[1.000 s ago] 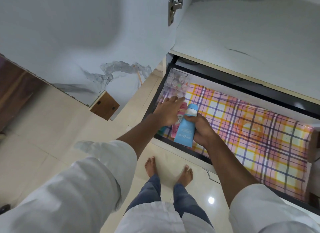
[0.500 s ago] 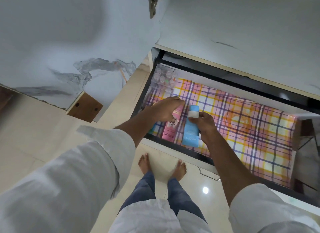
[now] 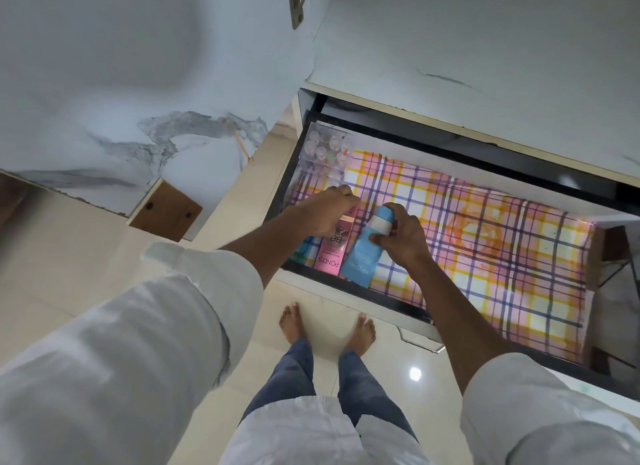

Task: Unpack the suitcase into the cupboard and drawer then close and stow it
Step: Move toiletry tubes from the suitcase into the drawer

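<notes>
- Fingers [image 3: 381, 237] of the right hand [image 3: 401, 239] still grip the blue tube [image 3: 363, 262] near its cap, now tilted in the open drawer [image 3: 398, 302].
- Left hand [image 3: 325, 211], loosely curled, rests on the pink box [image 3: 334, 250], more of which shows than before.
</notes>
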